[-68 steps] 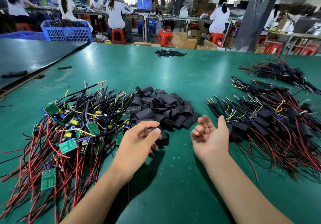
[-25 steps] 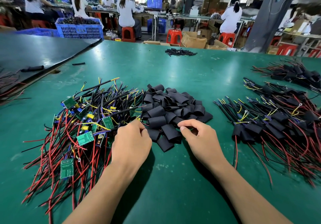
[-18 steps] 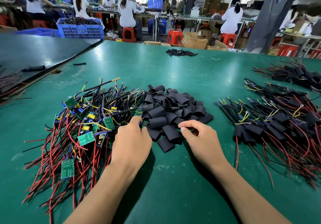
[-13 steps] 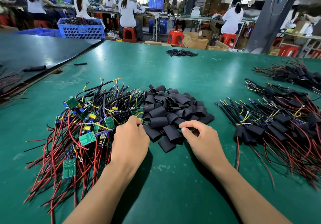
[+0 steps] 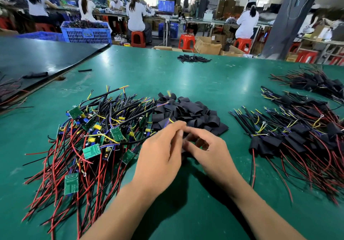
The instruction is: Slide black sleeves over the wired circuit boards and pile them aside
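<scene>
A heap of bare wired circuit boards (image 5: 93,137), green boards with red, black and yellow leads, lies at the left of the green table (image 5: 186,77). Behind my hands is a pile of flat black sleeves (image 5: 191,113). At the right lies a pile of sleeved boards (image 5: 297,139). My left hand (image 5: 160,157) is raised in front of the sleeve pile and grips one wired board by its black leads; the board itself is hidden. My right hand (image 5: 210,152) meets it, pinching a black sleeve (image 5: 186,143), which is blurred.
Another heap of sleeved boards (image 5: 316,83) lies at the far right, and a small pile of black sleeves (image 5: 193,58) near the table's far edge. A dark mat (image 5: 37,57) covers the left bench. Behind it stands a blue crate (image 5: 86,33). People work at benches beyond.
My left hand has drawn a wired board out of the left heap and moved right. My right hand has picked a sleeve from the pile and lifted it towards the left hand.
</scene>
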Demonstrator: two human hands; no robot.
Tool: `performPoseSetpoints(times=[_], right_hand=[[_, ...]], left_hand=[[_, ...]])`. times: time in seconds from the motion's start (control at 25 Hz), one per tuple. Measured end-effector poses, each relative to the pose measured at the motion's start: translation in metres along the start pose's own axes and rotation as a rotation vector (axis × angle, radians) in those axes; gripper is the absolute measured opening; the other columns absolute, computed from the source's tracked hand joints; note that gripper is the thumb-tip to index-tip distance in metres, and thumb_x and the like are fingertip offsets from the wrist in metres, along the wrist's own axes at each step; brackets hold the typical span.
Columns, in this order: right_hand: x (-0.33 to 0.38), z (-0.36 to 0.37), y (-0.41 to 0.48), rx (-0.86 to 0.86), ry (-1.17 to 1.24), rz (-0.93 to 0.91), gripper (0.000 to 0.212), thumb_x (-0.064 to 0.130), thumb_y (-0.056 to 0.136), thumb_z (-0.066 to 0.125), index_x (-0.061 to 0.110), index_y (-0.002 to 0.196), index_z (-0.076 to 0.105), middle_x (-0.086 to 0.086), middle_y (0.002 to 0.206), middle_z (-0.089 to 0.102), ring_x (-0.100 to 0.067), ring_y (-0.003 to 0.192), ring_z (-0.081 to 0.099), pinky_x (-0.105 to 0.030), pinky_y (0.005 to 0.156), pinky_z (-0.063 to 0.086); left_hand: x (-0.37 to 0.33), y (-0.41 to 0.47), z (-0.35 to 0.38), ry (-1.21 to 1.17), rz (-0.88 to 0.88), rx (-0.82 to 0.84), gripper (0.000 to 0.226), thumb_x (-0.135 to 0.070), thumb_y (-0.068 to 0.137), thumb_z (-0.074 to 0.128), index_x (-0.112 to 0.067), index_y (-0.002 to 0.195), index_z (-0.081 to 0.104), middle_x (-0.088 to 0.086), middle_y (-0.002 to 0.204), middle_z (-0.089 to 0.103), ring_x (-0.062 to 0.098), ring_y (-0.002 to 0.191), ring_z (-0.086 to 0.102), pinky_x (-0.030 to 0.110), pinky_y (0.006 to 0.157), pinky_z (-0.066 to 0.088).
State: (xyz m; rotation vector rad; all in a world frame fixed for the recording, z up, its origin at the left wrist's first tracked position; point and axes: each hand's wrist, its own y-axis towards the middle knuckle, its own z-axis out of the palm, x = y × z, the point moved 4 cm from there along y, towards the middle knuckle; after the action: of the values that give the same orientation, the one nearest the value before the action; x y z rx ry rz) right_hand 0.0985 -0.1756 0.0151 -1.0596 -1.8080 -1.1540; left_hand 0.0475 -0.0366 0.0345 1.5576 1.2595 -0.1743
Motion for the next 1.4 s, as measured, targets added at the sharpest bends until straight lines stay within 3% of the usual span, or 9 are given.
performPoseSetpoints(times=[0.2, 0.36, 0.56, 0.68, 0.88, 1.0, 1.16, 1.28, 1.4], right_hand=[[0.007, 0.011, 0.001, 0.181, 0.769, 0.254, 0.046, -0.002, 0.072, 0.053, 0.018, 0.105, 0.077, -0.008, 0.113, 0.075, -0.018, 0.101, 0.071, -0.027, 0.082, 0.056], [0.009, 0.004, 0.003, 0.251, 1.040, 0.386, 0.045, 0.013, 0.079, 0.044, 0.009, 0.110, 0.076, -0.015, 0.125, 0.069, -0.025, 0.108, 0.068, -0.041, 0.096, 0.049], [0.008, -0.005, 0.008, 0.030, 0.896, 0.350, 0.028, 0.032, 0.086, 0.056, 0.017, 0.091, 0.079, -0.010, 0.105, 0.076, -0.016, 0.084, 0.073, -0.027, 0.070, 0.059], [0.005, -0.009, 0.011, -0.085, 0.991, 0.363, 0.029, 0.030, 0.088, 0.055, 0.012, 0.102, 0.072, -0.008, 0.096, 0.077, -0.018, 0.081, 0.074, -0.030, 0.066, 0.060], [0.000, -0.017, 0.015, -0.116, 1.198, 0.439, 0.026, 0.027, 0.102, 0.043, 0.013, 0.108, 0.065, 0.002, 0.088, 0.077, -0.009, 0.079, 0.074, -0.024, 0.065, 0.060], [0.001, -0.018, 0.015, -0.095, 1.267, 0.462, 0.025, 0.026, 0.090, 0.053, 0.012, 0.102, 0.070, 0.001, 0.085, 0.076, -0.009, 0.079, 0.074, -0.024, 0.071, 0.061], [0.005, -0.007, 0.012, 0.005, 1.052, 0.385, 0.032, 0.031, 0.089, 0.051, 0.012, 0.110, 0.065, -0.001, 0.088, 0.076, -0.011, 0.079, 0.074, -0.025, 0.066, 0.059], [0.005, -0.003, 0.010, 0.049, 0.862, 0.334, 0.037, 0.037, 0.089, 0.051, 0.015, 0.114, 0.067, -0.006, 0.101, 0.077, -0.018, 0.096, 0.074, -0.032, 0.074, 0.062], [0.003, -0.003, 0.007, 0.068, 0.655, 0.302, 0.039, 0.044, 0.090, 0.056, 0.019, 0.115, 0.071, -0.010, 0.103, 0.076, -0.023, 0.092, 0.073, -0.031, 0.064, 0.059]], left_hand=[[-0.016, -0.010, 0.013, -0.021, 0.130, 0.087, 0.027, -0.031, 0.098, 0.047, -0.033, 0.123, 0.057, -0.014, 0.107, 0.062, 0.005, 0.082, 0.058, 0.023, 0.071, 0.051], [-0.014, -0.011, 0.017, -0.028, 0.130, 0.177, 0.034, -0.028, 0.098, 0.052, -0.027, 0.130, 0.062, -0.020, 0.107, 0.053, 0.001, 0.072, 0.049, 0.005, 0.064, 0.034], [-0.012, -0.014, 0.023, -0.025, 0.150, 0.276, 0.028, -0.020, 0.095, 0.058, -0.026, 0.121, 0.067, -0.016, 0.110, 0.067, -0.002, 0.086, 0.058, 0.010, 0.071, 0.043], [-0.011, -0.016, 0.024, -0.062, 0.120, 0.290, 0.032, -0.021, 0.092, 0.062, -0.031, 0.121, 0.069, -0.020, 0.126, 0.064, -0.002, 0.096, 0.064, 0.012, 0.075, 0.050], [-0.006, -0.013, 0.023, -0.129, -0.040, 0.212, 0.014, -0.021, 0.092, 0.060, -0.028, 0.097, 0.071, -0.013, 0.080, 0.061, 0.010, 0.059, 0.058, 0.022, 0.054, 0.047], [0.007, -0.011, 0.026, -0.517, -0.453, 0.250, 0.016, -0.013, 0.099, 0.057, -0.013, 0.087, 0.068, -0.001, 0.067, 0.062, 0.021, 0.044, 0.058, 0.023, 0.044, 0.045], [0.005, -0.011, 0.031, -0.989, -0.785, 0.417, 0.032, -0.029, 0.099, 0.053, 0.002, 0.099, 0.061, 0.021, 0.085, 0.071, 0.030, 0.055, 0.067, 0.030, 0.050, 0.054], [0.003, -0.012, 0.031, -1.044, -0.801, 0.473, 0.028, -0.029, 0.086, 0.065, -0.005, 0.098, 0.058, 0.019, 0.091, 0.073, 0.026, 0.064, 0.071, 0.029, 0.058, 0.056], [0.004, -0.011, 0.030, -1.110, -0.811, 0.521, 0.031, -0.022, 0.084, 0.076, -0.006, 0.105, 0.061, 0.011, 0.084, 0.070, 0.022, 0.062, 0.069, 0.026, 0.059, 0.055]])
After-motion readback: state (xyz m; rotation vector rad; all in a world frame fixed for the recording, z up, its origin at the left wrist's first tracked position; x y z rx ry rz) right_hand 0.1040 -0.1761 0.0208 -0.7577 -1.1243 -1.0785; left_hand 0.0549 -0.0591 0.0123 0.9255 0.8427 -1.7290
